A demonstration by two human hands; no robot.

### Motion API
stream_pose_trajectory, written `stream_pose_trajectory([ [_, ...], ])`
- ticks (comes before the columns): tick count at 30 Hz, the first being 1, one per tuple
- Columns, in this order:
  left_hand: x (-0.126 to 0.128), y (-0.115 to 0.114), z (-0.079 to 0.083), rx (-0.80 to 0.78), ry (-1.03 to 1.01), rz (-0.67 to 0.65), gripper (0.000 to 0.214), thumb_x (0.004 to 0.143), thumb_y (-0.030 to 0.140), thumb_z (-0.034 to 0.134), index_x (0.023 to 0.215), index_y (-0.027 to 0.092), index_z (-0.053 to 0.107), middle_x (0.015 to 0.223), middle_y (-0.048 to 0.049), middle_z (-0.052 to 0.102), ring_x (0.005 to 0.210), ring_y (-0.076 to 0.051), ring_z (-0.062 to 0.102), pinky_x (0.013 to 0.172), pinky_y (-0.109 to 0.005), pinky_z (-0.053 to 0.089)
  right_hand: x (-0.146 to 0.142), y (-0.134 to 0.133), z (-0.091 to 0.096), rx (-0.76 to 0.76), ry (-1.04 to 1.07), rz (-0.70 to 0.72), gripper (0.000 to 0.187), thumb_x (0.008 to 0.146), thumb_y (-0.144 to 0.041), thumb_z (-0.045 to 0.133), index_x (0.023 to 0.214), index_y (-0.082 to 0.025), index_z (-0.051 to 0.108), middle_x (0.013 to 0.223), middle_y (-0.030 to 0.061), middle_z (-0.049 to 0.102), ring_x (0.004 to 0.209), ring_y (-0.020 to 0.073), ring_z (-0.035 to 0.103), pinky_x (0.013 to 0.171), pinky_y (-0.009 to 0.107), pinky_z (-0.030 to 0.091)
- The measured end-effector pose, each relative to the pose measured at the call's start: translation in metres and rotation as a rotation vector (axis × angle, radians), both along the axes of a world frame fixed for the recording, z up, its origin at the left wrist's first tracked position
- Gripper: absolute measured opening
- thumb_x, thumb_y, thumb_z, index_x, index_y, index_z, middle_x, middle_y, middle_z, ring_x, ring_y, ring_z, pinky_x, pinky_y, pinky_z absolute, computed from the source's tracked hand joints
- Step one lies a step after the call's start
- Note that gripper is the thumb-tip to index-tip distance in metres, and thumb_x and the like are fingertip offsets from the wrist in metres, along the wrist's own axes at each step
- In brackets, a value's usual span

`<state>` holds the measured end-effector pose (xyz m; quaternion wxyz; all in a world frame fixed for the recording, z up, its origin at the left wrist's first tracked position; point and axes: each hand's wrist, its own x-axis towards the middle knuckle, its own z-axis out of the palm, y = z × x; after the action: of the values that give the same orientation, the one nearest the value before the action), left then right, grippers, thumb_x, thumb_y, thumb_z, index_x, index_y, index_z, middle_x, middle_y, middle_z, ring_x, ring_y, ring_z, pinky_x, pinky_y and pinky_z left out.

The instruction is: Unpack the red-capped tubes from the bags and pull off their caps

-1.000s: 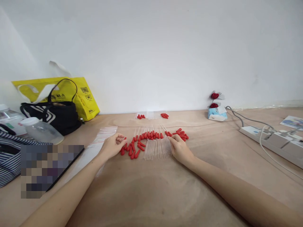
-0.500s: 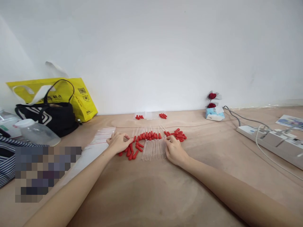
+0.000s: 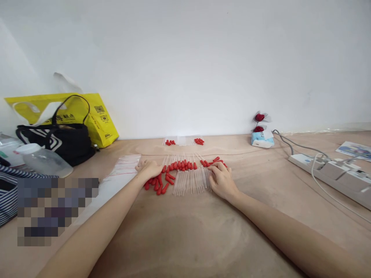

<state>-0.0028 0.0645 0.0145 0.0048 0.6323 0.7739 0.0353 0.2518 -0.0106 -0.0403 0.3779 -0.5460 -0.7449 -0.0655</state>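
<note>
Clear thin dropper tubes [image 3: 189, 183] lie side by side in a fan, with a row of red rubber bulbs [image 3: 182, 165] above them. More clear tubes reach out behind that row. My left hand [image 3: 149, 170] is at the row's left end, fingers closed by a red bulb; what they pinch is hidden. Loose red bulbs [image 3: 159, 188] lie just below it. At the right end of the fan, my right hand [image 3: 222, 180] has bent fingers against the outermost tubes, and what they grip cannot be made out. It partly covers another pile of red bulbs [image 3: 216, 159].
A clear plastic bag [image 3: 124, 164] lies left of my left hand. By the wall is a packet [image 3: 183, 141] with red bulbs and tubes. A yellow bag [image 3: 107, 127], black bag [image 3: 75, 144] and plastic jar [image 3: 48, 160] stand left; a tissue pack [image 3: 262, 139] and power strip [image 3: 327, 173] right.
My right hand has moved right, over part of the right-hand bulb pile, and the fan of tubes shows wider on that side. My left hand stays by the row's left end.
</note>
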Motion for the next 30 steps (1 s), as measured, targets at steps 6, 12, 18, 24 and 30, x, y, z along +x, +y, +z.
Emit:
stream_pose_trajectory([
  [6,0.003,-0.022,0.016,0.134,0.028,-0.049,0.035,0.083,0.033,0.032,0.084,0.014,0.062,0.113,-0.0179,0.052,0.109,-0.035,0.04,0.078,-0.045,0.034,-0.001,-0.004,0.002,0.11,-0.006,0.014,0.021,0.076,-0.017,0.045,0.091,-0.018,0.059,0.088,0.0059,0.057,0.086,0.0181,0.05,0.07,0.032,0.028],
  [12,0.012,-0.07,-0.001,0.467,0.06,-0.576,0.025,0.087,0.026,0.033,0.078,0.017,0.055,0.077,-0.0057,0.062,0.079,-0.02,0.054,0.083,-0.042,0.027,-0.01,-0.019,0.011,0.353,-0.099,0.136,0.032,0.079,-0.027,0.049,0.109,-0.017,0.052,0.103,0.0088,0.056,0.095,0.0195,0.048,0.08,0.035,0.029],
  [18,0.026,-0.102,-0.032,0.746,0.12,-0.979,0.024,0.088,0.019,0.036,0.072,0.017,0.053,0.068,0.0002,0.061,0.073,-0.014,0.055,0.086,-0.037,0.025,-0.025,-0.03,0.014,0.346,-0.271,0.368,0.028,0.083,-0.033,0.048,0.107,-0.022,0.055,0.094,0.0033,0.063,0.098,0.0177,0.049,0.094,0.041,0.016],
  [24,0.031,-0.105,-0.028,0.751,-0.04,-1.025,0.019,0.087,0.022,0.039,0.081,0.018,0.057,0.076,-0.0005,0.065,0.077,-0.014,0.056,0.085,-0.035,0.027,-0.029,-0.027,0.008,0.276,-0.28,0.408,0.021,0.086,-0.029,0.044,0.093,-0.022,0.062,0.059,-0.0023,0.058,0.069,0.0117,0.048,0.089,0.037,0.02],
  [30,0.028,-0.103,-0.028,0.71,-0.124,-1.072,0.018,0.086,0.022,0.044,0.091,0.022,0.062,0.092,0.0006,0.068,0.092,-0.016,0.057,0.098,-0.041,0.02,-0.026,-0.03,0.009,0.312,-0.257,0.428,0.02,0.084,-0.025,0.044,0.088,-0.022,0.063,0.053,-0.0029,0.053,0.061,0.0112,0.04,0.084,0.036,0.022],
])
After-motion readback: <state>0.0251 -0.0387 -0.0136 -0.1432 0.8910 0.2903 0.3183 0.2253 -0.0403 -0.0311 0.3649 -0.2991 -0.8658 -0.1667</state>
